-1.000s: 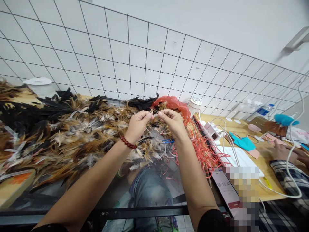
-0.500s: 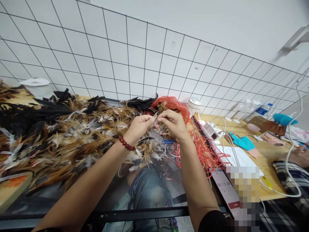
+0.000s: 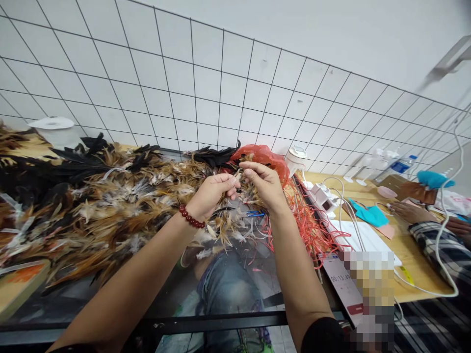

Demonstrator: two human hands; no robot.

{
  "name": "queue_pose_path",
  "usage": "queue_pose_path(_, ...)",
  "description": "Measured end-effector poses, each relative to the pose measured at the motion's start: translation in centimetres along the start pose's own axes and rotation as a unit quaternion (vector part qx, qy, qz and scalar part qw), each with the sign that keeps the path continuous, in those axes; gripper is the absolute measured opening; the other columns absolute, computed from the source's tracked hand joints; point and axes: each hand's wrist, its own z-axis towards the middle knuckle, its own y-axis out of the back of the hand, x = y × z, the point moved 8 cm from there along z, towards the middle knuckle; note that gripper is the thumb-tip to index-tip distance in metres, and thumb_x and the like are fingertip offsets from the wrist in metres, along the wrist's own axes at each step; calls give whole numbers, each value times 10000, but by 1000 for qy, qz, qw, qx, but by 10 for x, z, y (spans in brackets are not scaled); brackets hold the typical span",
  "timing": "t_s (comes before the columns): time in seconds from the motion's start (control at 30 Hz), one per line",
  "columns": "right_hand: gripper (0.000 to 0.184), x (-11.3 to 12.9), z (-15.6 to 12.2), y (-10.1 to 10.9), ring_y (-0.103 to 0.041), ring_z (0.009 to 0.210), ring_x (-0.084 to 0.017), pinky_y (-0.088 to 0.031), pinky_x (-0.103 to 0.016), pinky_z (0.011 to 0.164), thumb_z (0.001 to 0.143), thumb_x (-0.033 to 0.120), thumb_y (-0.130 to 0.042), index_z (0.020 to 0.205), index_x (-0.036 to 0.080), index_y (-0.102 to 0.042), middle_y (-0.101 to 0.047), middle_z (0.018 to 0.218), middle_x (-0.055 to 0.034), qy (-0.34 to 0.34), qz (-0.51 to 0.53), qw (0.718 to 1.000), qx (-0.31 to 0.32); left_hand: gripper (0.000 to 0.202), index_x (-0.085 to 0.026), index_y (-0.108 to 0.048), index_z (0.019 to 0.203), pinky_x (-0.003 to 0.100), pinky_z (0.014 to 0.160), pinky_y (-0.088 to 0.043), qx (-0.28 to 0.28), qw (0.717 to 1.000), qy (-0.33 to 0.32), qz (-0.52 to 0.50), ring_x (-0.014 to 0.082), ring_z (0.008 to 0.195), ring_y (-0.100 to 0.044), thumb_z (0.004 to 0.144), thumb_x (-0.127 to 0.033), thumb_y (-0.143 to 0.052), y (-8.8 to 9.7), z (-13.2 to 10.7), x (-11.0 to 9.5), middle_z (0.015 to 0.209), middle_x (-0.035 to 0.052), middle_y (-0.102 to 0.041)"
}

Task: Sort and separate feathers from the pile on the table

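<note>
My left hand point(image 3: 216, 191), with a dark red bead bracelet point(image 3: 191, 217) at the wrist, pinches a small pale feather point(image 3: 238, 174) between thumb and fingertips. Right beside it is my right hand point(image 3: 265, 184), its index finger stretched out and the thumb slightly apart, close to the feather's upper end. Just what lies between the fingertips is too small to make out. Beneath both hands spreads a large heap of brown and white feathers point(image 3: 147, 206). Blue pens point(image 3: 254, 214) lie under my right wrist.
Tangled red cord point(image 3: 309, 225) runs right of my right forearm, near a phone point(image 3: 342, 284) and a power adapter point(image 3: 324, 200) with cables. A red plastic bag point(image 3: 261, 154) and a white lidded cup point(image 3: 295, 159) stand behind. A co-worker's plaid sleeve point(image 3: 434, 240) is at the right. Wire mesh lines the wall.
My right hand's fingertips have lifted and parted from my left hand's. My left hand has barely moved. The co-worker's hand has come farther left onto the table.
</note>
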Motion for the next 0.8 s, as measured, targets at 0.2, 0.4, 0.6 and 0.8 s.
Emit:
queue_pose_path(0.2,248,-3,-3,-12,-600,762,-135,-498,-286,750,768,423,-706,908,218,-714,-671,820,-9,-28,49,997,54,266,-130,-626,638,230,523,-377,65,996,40,-37,96,483,-477,704,-352,-757,-9,-3,3,478,-30,-436)
queue_pose_path(0.4,279,-3,-6,-14,-524,603,-113,-459,-259,625,797,474,-664,765,203,-605,-555,626,31,-31,26,999,37,317,-132,-630,679,241,538,-404,87,995,30,-21,103,507,-480,713,-424,-750,-16,-5,0,509,-23,-458)
queue_pose_path(0.6,204,6,-4,-13,-516,672,-122,-436,-264,660,841,388,-608,763,200,-594,-568,726,5,43,-87,995,-2,391,-164,-574,657,238,511,-378,37,998,-8,45,99,496,-445,735,-524,-706,-11,-3,-3,529,-25,-458)
queue_pose_path(0.8,162,8,-3,-6,-540,754,-146,-447,-287,748,865,338,-570,774,205,-588,-576,750,-3,52,-115,990,-63,341,-159,-617,673,243,534,-377,37,988,-33,147,104,486,-450,758,-480,-693,-2,0,-10,498,-19,-504)
